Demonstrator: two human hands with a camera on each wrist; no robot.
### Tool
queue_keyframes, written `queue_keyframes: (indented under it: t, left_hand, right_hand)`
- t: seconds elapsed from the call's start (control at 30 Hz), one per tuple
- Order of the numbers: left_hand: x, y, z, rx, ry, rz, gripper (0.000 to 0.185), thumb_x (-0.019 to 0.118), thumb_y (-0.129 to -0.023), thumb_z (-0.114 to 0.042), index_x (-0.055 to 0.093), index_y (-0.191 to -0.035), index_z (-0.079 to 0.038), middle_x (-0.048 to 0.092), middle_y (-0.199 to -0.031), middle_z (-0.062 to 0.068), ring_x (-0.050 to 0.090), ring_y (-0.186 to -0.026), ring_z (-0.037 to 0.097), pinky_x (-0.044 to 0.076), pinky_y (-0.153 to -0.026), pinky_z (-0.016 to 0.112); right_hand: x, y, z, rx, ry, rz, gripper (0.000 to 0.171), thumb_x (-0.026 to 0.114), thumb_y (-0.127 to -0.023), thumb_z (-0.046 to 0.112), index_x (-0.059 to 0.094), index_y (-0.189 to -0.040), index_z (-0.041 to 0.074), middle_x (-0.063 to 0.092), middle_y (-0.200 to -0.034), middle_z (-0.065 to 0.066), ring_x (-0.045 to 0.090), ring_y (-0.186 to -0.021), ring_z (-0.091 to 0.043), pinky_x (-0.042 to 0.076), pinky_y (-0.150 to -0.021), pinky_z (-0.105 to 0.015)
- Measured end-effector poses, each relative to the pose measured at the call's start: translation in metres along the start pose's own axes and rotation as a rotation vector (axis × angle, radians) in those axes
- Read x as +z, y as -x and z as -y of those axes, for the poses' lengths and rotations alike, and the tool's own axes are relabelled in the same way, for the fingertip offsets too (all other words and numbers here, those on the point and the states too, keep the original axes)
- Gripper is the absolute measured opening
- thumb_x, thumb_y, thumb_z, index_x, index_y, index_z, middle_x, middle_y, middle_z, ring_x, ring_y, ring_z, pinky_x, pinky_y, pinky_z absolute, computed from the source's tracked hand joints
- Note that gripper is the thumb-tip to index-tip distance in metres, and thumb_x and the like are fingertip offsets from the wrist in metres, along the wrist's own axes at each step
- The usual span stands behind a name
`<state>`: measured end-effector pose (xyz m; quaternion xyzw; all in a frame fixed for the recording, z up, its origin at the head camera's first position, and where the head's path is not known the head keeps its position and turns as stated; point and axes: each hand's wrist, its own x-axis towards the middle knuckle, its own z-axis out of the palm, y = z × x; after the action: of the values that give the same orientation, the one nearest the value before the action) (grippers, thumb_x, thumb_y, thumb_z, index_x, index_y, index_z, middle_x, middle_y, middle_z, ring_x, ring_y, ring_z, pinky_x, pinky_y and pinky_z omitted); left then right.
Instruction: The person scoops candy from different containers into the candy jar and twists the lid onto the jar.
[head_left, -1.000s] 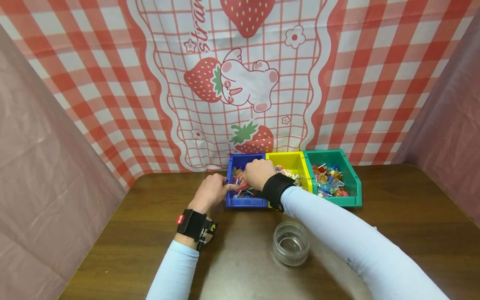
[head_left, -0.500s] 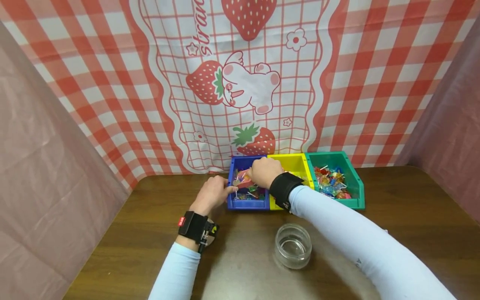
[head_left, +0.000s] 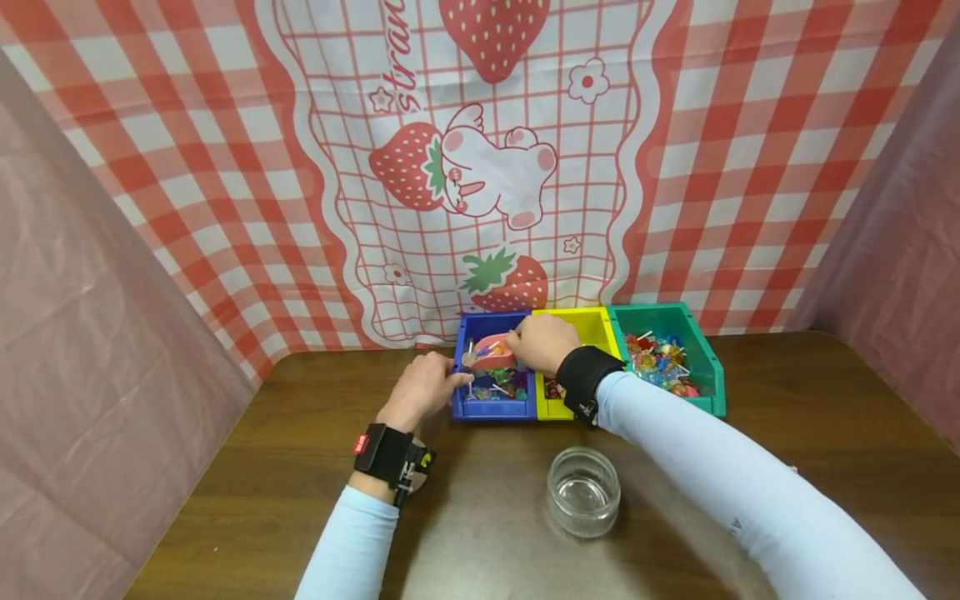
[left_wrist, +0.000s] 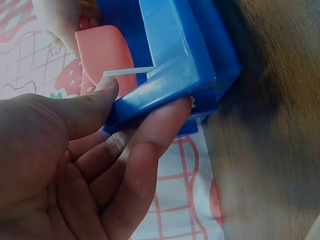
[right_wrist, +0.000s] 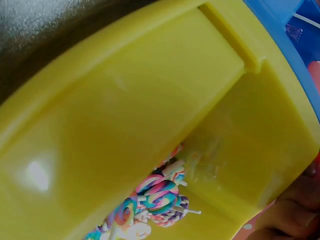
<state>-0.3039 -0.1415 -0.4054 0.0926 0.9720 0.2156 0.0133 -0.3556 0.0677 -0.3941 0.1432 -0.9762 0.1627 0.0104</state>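
Observation:
My left hand (head_left: 425, 385) grips the left wall of the blue bin (head_left: 495, 408), thumb inside and fingers outside in the left wrist view. A thin white stick (left_wrist: 131, 71) lies by the thumb tip. My right hand (head_left: 546, 342) holds a pink scoop (head_left: 491, 360) by its handle, which the fingers mostly cover. The scoop is over the back part of the blue bin with small colourful pieces in its bowl. Below and in front of it lie more small candy-like pieces (head_left: 504, 385). In the right wrist view the right hand's fingers (right_wrist: 290, 215) show at the lower right.
Against the blue bin stands a yellow bin (right_wrist: 165, 75) with miniature swirl lollipops (right_wrist: 159, 195). A green bin (head_left: 708, 379) of small colourful pieces is at its right. In front stands a clear glass jar (head_left: 583, 492). A checked cloth (head_left: 720, 167) hangs behind.
My right hand has moved right, and the pink scoop now shows more fully with pieces in it. The left hand stays on the blue bin's wall.

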Motion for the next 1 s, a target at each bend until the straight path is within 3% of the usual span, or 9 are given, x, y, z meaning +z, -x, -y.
queue_keyframes:
  t: [0.2,0.47,0.8,1.0]
  left_hand:
    - [0.001,0.001,0.000,-0.018,0.018,0.000,0.030,0.067,-0.096,-0.036,0.070,-0.082,-0.011,0.061,-0.059,-0.002,0.059,-0.053,0.013,0.042,-0.052,0.029]
    - [0.001,0.001,0.000,-0.018,0.008,0.000,0.030,0.067,-0.096,-0.037,0.069,-0.081,-0.011,0.061,-0.060,-0.002,0.060,-0.053,0.012,0.043,-0.053,0.030]
    - [0.001,0.001,-0.001,-0.029,0.028,-0.001,0.026,0.067,-0.096,-0.034,0.073,-0.091,-0.009,0.062,-0.060,-0.002,0.059,-0.054,0.013,0.042,-0.053,0.030]
    - [-0.001,0.003,-0.001,-0.016,0.027,0.001,0.025,0.067,-0.097,-0.033,0.072,-0.088,-0.010,0.062,-0.060,-0.002,0.059,-0.053,0.013,0.042,-0.051,0.029]
  right_hand:
    - [-0.001,0.003,-0.006,0.029,-0.037,-0.006,0.048,0.046,-0.101,0.036,0.053,-0.058,0.016,0.046,-0.055,0.001,0.053,-0.054,-0.020,0.038,-0.050,-0.034]
    - [-0.006,0.008,-0.016,-0.004,-0.133,-0.020,0.051,0.043,-0.102,0.035,0.046,-0.055,0.015,0.039,-0.052,0.001,0.043,-0.047,-0.020,0.027,-0.051,-0.031]
    - [-0.008,0.022,-0.018,-0.066,-0.400,-0.024,0.053,0.044,-0.105,0.036,0.043,-0.058,0.013,0.034,-0.053,0.000,0.036,-0.048,-0.020,0.028,-0.058,-0.033]
    - [-0.010,0.032,-0.013,-0.067,-0.501,-0.018,0.052,0.046,-0.106,0.037,0.043,-0.061,0.012,0.033,-0.055,0.000,0.036,-0.050,-0.020,0.030,-0.060,-0.033]
